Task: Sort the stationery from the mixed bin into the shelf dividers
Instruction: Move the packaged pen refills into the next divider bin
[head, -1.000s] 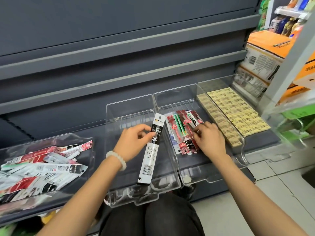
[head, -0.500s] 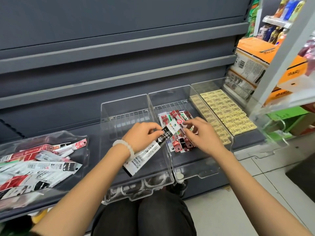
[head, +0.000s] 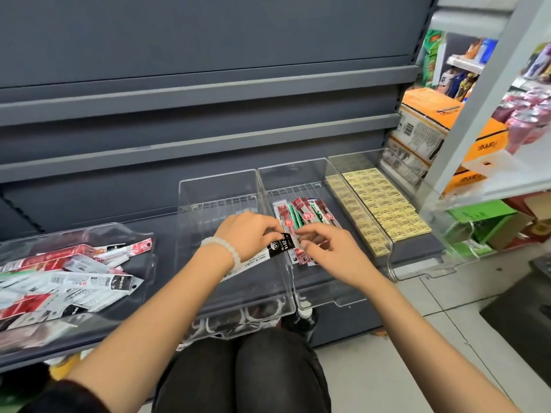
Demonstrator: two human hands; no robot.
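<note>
Black-and-white packet (head: 275, 248): lower half hidden under left hand (head: 249, 235), whose fingers pinch it; right hand (head: 331, 251) fingers curled, contact unclear.

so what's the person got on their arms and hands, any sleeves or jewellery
Both forearms are bare. The left hand has a bracelet of pale, milky white round beads at its wrist, and a dark sleeve edge shows far up that arm at the lower frame edge. The right hand shows no ring, watch or glove, and no sleeve is in view on that arm.
</note>
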